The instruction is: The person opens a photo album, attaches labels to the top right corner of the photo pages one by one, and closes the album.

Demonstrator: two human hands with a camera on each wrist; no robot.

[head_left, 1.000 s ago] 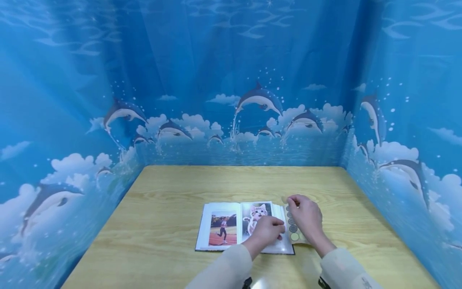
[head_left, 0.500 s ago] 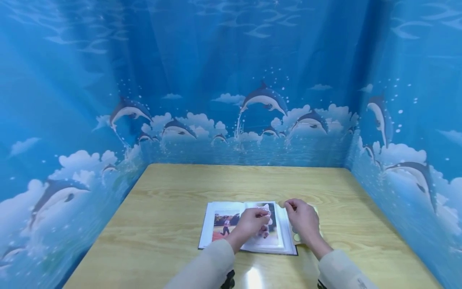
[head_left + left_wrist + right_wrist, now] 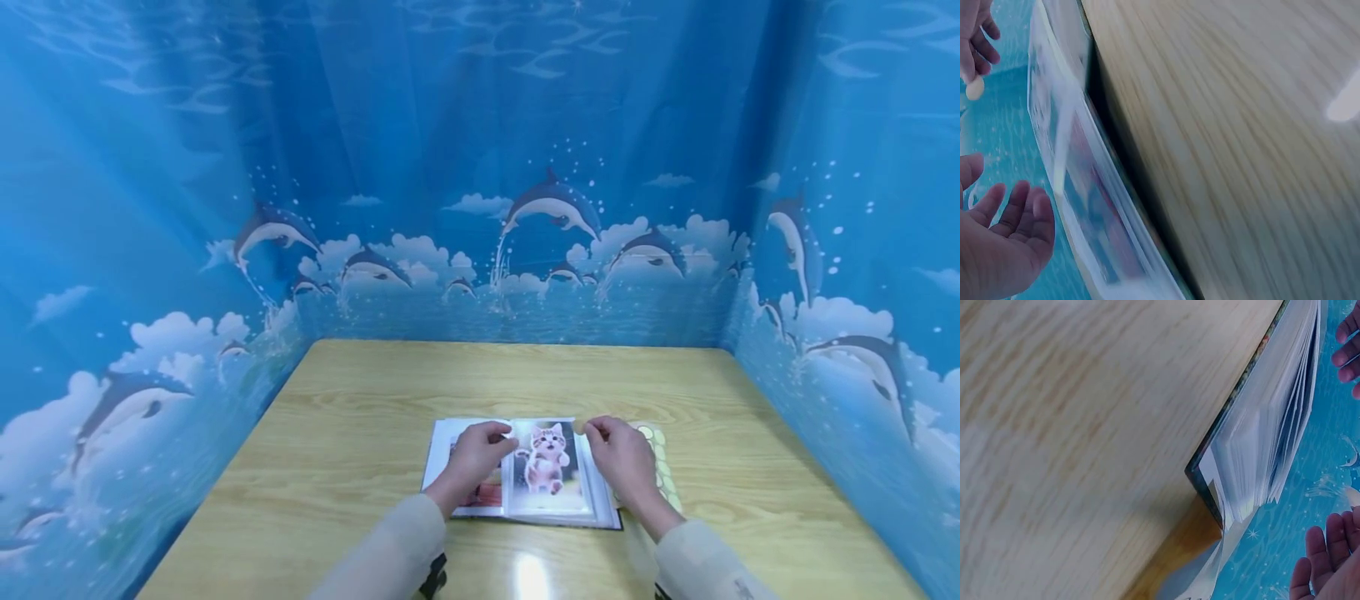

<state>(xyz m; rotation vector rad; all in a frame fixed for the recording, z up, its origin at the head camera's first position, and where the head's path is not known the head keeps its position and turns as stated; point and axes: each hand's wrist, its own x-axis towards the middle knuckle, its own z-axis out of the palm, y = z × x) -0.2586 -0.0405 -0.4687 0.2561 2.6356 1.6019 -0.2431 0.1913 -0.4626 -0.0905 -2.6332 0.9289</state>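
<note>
An open photo album (image 3: 603, 508) lies on the table, with a kitten picture (image 3: 546, 462) on its right page. The runner photo (image 3: 487, 493) on the left page is partly covered by my left hand (image 3: 471, 458). That hand hovers there with loosely bent fingers and nothing seen between them; the left wrist view shows its fingers apart (image 3: 1007, 244). My right hand (image 3: 624, 462) is at the album's upper right edge. Between thumb and finger it pinches a small round yellowish sticker (image 3: 975, 88). A sheet of round pale yellow stickers (image 3: 665, 471) shows beside and beneath the right hand.
The wood-grain table (image 3: 360, 417) is enclosed at the back and sides by a blue curtain (image 3: 420, 167) printed with dolphins. From the right wrist, the album's stacked pages (image 3: 1260, 450) stand slightly fanned above its dark cover.
My left hand has moved left, from the album's right edge across the kitten picture to the left page. The right hand has shifted slightly left, and the sticker sheet now shows to its right.
</note>
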